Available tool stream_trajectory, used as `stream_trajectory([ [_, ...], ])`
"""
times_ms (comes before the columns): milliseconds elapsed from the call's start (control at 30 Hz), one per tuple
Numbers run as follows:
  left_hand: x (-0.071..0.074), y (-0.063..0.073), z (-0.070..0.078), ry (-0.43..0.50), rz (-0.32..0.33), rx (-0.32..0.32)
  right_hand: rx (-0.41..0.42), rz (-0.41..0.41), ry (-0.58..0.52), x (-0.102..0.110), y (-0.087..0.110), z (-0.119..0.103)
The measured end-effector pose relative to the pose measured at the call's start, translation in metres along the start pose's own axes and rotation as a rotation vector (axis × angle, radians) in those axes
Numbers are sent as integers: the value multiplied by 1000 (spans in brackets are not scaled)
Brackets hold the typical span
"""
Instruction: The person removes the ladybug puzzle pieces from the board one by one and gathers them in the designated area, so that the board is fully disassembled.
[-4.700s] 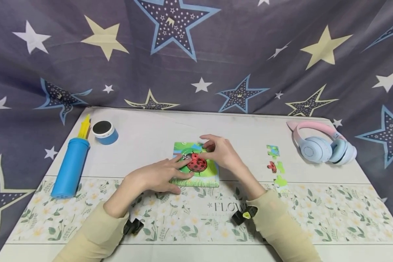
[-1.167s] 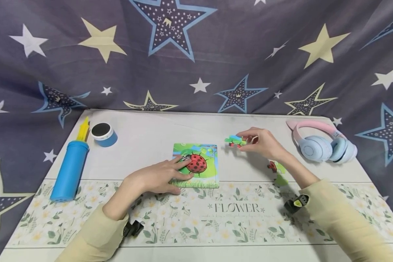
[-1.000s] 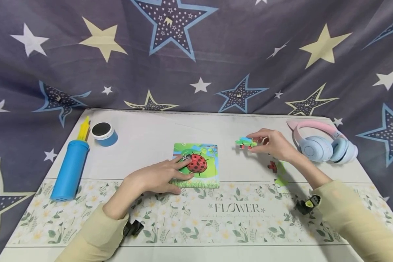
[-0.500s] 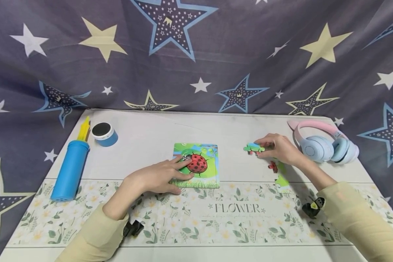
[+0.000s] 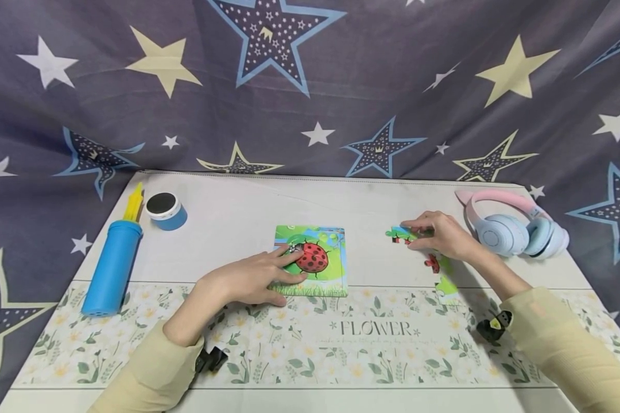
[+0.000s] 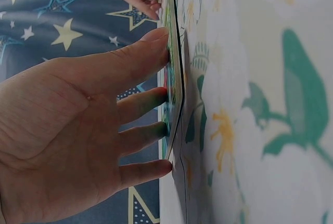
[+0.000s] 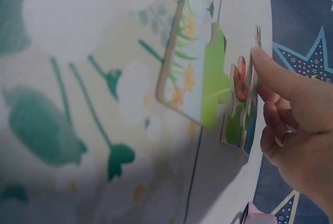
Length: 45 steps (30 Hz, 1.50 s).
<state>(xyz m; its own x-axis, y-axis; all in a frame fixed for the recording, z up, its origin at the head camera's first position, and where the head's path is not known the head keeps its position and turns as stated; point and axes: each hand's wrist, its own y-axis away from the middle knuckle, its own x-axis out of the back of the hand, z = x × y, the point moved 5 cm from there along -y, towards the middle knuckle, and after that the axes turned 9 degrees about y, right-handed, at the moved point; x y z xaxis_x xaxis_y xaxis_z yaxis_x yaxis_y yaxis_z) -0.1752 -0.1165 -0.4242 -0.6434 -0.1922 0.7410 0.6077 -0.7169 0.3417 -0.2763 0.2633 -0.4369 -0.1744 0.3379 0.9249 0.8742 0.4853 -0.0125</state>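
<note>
My left hand (image 5: pixel 248 278) lies with spread fingers on a square ladybug puzzle board (image 5: pixel 326 267) mid-table. In the left wrist view, the thumb and fingertips touch the board's face near its edge (image 6: pixel 177 73). Off to the right, my right hand (image 5: pixel 444 232) pinches a blue, green and red puzzle piece (image 5: pixel 399 233) between thumb and index finger, close over the tabletop. Beside that hand are a red-and-green puzzle piece (image 5: pixel 432 264) and a green one with a grass edge (image 5: pixel 446 288). The right wrist view also shows a dark green and blue part (image 7: pixel 239 130) beneath the hand.
Pink-and-blue headphones (image 5: pixel 511 226) stand at the back right, just beyond my right hand. At the far left are a blue hand pump (image 5: pixel 112 267) with a yellow nozzle and a small blue-and-white round speaker (image 5: pixel 166 211). A star-patterned curtain (image 5: pixel 310 115) hangs behind the table.
My right hand has gone from the board out to the right, carrying a puzzle piece and bringing it down towards the loose pieces. The left hand stays in place on the board.
</note>
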Motion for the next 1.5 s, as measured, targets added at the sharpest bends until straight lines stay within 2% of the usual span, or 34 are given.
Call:
stream_trajectory([
  [233,1,-1,0,0,-2,0,33,108,-33,8,-2,-8],
  [400,2,-1,-1,-11,-1,-3,-28,220,-83,16,-5,-23],
  [567,4,-2,0,-36,13,-20,-87,308,-264,19,-15,-49],
  [733,4,-3,3,-46,41,-38,-108,329,-414,13,-27,-80],
  [900,2,-6,5,-68,51,-47,-87,277,-469,-3,-39,-113],
  [1100,1,-5,4,-87,61,8,-33,150,-493,-30,-52,-144],
  [1300,1,-3,4,-33,57,68,24,59,-442,-55,-54,-158],
  [1500,1,-2,5,-40,54,67,42,-50,-318,-71,-54,-169],
])
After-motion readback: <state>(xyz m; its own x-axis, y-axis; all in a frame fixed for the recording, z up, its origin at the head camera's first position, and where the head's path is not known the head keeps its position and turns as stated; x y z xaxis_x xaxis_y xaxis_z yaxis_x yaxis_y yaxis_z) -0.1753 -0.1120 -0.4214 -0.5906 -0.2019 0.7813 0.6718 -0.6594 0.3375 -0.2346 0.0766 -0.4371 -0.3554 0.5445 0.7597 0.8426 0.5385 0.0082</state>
